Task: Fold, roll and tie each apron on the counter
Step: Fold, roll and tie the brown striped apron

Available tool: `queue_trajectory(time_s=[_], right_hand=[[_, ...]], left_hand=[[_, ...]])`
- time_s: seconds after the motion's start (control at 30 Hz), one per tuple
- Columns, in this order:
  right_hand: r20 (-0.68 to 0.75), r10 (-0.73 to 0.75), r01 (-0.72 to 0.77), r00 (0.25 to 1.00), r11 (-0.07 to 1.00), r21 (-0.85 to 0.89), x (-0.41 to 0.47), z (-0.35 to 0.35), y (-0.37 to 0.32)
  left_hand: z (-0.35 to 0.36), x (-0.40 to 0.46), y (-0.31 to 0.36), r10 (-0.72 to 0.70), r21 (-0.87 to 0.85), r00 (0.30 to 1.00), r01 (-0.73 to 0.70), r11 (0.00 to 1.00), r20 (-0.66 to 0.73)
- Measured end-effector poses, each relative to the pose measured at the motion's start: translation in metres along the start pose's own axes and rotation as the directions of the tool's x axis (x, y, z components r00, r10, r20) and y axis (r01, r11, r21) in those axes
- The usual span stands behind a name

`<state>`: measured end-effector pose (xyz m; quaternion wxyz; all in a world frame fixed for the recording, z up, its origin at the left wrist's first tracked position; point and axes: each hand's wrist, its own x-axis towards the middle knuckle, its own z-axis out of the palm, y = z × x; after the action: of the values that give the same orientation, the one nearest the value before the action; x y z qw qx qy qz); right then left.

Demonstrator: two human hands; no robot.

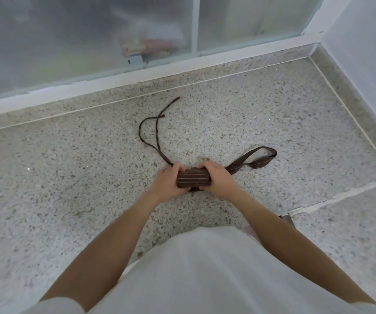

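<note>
Brown pinstriped fabric apron, rolled tight, lies on the speckled stone counter. Left hand and right hand clamp curled fingers round either end. Judged light, soft, prone to unrolling; thin ties trail beyond the fingertips.

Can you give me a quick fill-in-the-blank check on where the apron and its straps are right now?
1. The rolled apron is gripped by ____ hands.
2. The thin tie strings lie on the counter, trailing away toward the frosted ____.
3. The wide strap loop lies on the side of the ____ hand.
4. The apron fabric is brown with pale ____.

Missing words: both; window; right; stripes
</note>
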<state>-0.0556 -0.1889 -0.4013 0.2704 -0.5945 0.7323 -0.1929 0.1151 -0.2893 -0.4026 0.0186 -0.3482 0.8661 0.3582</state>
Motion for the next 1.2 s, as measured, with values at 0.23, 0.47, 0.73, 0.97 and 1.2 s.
queue_trajectory(time_s=[0.23,0.47,0.73,0.97,1.2], right_hand=[[-0.004,0.188,-0.166,0.982,0.882,0.442,-0.006,-0.008,-0.011],[-0.037,0.367,-0.192,0.929,0.566,0.801,-0.014,-0.05,-0.053],[0.021,0.514,-0.211,0.858,0.315,0.925,-0.001,-0.065,-0.055],[-0.409,0.425,-0.141,0.807,0.812,0.566,0.019,-0.077,-0.067],[0.041,-0.461,0.417,0.886,0.755,-0.506,0.035,-0.093,-0.045]], left_hand=[[-0.008,0.0,0.012,-0.11,-0.459,0.994,0.087,0.884,-0.024],[-0.032,-0.017,0.05,-0.294,-0.77,0.93,0.021,0.638,-0.219],[-0.058,-0.028,0.042,-0.362,-0.522,0.853,0.128,0.843,-0.376],[-0.067,-0.03,0.043,-0.037,0.08,0.922,0.073,0.994,-0.385],[-0.136,-0.02,0.048,0.24,0.423,0.949,-0.135,0.896,-0.206]])
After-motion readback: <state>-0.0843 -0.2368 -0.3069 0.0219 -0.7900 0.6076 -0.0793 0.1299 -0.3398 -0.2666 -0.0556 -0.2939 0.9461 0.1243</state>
